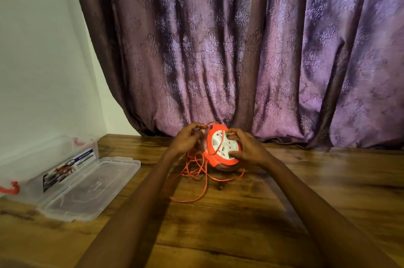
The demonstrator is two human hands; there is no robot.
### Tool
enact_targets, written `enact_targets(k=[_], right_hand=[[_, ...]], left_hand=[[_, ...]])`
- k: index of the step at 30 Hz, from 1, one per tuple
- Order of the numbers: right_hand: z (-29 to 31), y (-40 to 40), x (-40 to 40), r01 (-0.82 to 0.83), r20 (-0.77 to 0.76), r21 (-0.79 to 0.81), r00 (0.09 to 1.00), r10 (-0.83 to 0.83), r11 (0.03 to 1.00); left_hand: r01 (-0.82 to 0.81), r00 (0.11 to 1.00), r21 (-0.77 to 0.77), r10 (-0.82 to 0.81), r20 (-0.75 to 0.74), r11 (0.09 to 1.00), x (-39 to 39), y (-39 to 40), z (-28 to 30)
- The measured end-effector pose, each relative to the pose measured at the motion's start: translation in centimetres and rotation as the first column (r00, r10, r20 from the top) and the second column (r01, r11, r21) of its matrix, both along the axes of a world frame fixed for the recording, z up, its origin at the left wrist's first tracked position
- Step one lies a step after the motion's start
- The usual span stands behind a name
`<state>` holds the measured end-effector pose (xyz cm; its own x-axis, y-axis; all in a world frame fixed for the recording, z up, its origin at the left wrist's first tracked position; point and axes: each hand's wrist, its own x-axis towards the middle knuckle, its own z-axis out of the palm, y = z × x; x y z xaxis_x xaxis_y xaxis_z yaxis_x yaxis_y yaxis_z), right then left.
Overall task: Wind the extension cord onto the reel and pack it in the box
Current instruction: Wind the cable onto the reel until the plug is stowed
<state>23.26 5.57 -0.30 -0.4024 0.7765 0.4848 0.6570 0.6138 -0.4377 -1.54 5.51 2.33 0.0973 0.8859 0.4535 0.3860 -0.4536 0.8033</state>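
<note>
Between both hands [220, 145], the orange reel [222, 147], tilted, cord [196, 171] loose below.

- Single head-worn wide-angle view, looking forward and down across the wooden table [284, 180]
- Faces the purple curtain [240, 49] at 12 o'clock, close

orange plastic reel [215, 159] with a white socket face [220, 142], loose orange cord [197, 171], purple damask-patterned curtain [240, 49], brown wood-grain desk [218, 224], clear plastic box [43, 169] with red clips [11, 188].
</note>
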Motion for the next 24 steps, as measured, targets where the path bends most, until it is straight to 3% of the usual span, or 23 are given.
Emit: enact_targets(k=[5, 7, 10, 12, 14, 17, 20, 24], right_hand=[[0.6, -0.5, -0.7, -0.006, 0.12, 0.108, 0.993, -0.007, 0.994], [0.6, -0.4, -0.7, -0.056, 0.144, 0.088, 0.989, 0.043, 0.995], [1.3, -0.3, -0.9, -0.141, -0.097, 0.008, 0.985, 0.141, 0.99], [3.1, -1.0, -1.8, -0.087, -0.348, -0.006, 0.934, 0.079, 0.996], [5.5, -1.7, -3.3, -0.087, -0.432, -0.086, 0.901, 0.041, 0.992], [7.8, -1.2, -5.1, -0.053, -0.156, -0.111, 0.987, 0.035, 0.992], [8.8, -0.5, -5.9, 0.133, 0.164, -0.075, 0.979, -0.12, 0.988], [9.3, -0.7, -6.4, 0.205, 0.282, 0.022, 0.938, -0.202, 0.979]], left_hand=[[0.08, 0.975, -0.139, -0.049, 0.216, 0.987, 0.2, -1.1, 0.7], [0.088, 0.973, -0.167, -0.049, 0.226, 0.982, 0.2, -1.2, 1.0], [0.034, 0.991, -0.126, -0.017, 0.132, 0.991, 0.1, -1.0, 0.9], [-0.005, 0.996, -0.101, 0.014, 0.086, 0.995, 0.2, -1.0, 0.6], [-0.031, 0.996, -0.074, 0.037, 0.086, 0.997, 0.4, -1.1, 0.4], [-0.047, 0.995, -0.043, 0.05, 0.081, 0.998, 0.9, -0.9, 0.1], [-0.068, 0.993, -0.045, 0.072, 0.091, 0.997, 1.5, -1.1, 0.0], [-0.089, 0.993, -0.001, 0.089, 0.079, 0.996, 1.8, -1.5, -0.2]])
